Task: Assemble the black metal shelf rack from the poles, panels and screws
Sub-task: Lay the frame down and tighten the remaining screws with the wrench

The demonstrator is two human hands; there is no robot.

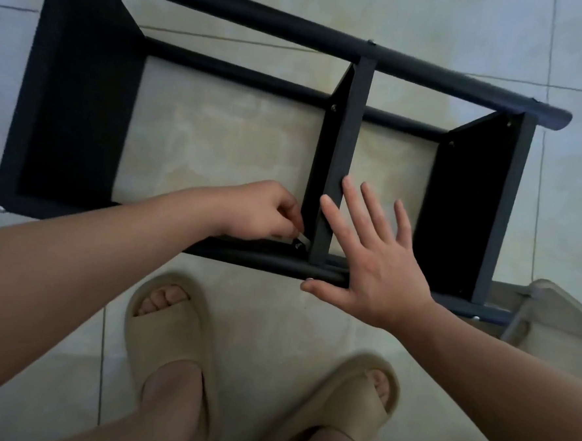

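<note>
- We are working with the black shelf rack [294, 28] lying on its side on the tiled floor [219, 137], which is probably bringing the near-side joints up within reach from above.
- We are leaving the left end panel [78, 105] standing on edge between the poles, apparently already fixed.
- We are reaching the left hand [259, 208] in from the left, forearm low and wrist bent downward, knuckles uppermost.
- We are pinching a small silver tool [303, 237] between its curled fingertips [293, 218], with the tool's end sitting on the screw [297, 245] where the middle panel [341, 155] is meeting the near pole [263, 260]. We are judging this to be the tightening of that joint.
- We are spreading the right hand [378, 270] flat, fingers [354, 203] straight and apart. The index finger is lying along the middle panel's edge, and the thumb is lying against the near pole. This is likely bracing the frame against the turning force.
- We are leaving the right end panel [471, 204] untouched, its screws in place.
- We are standing close, with beige slippers [170, 332] just beside the near pole.
</note>
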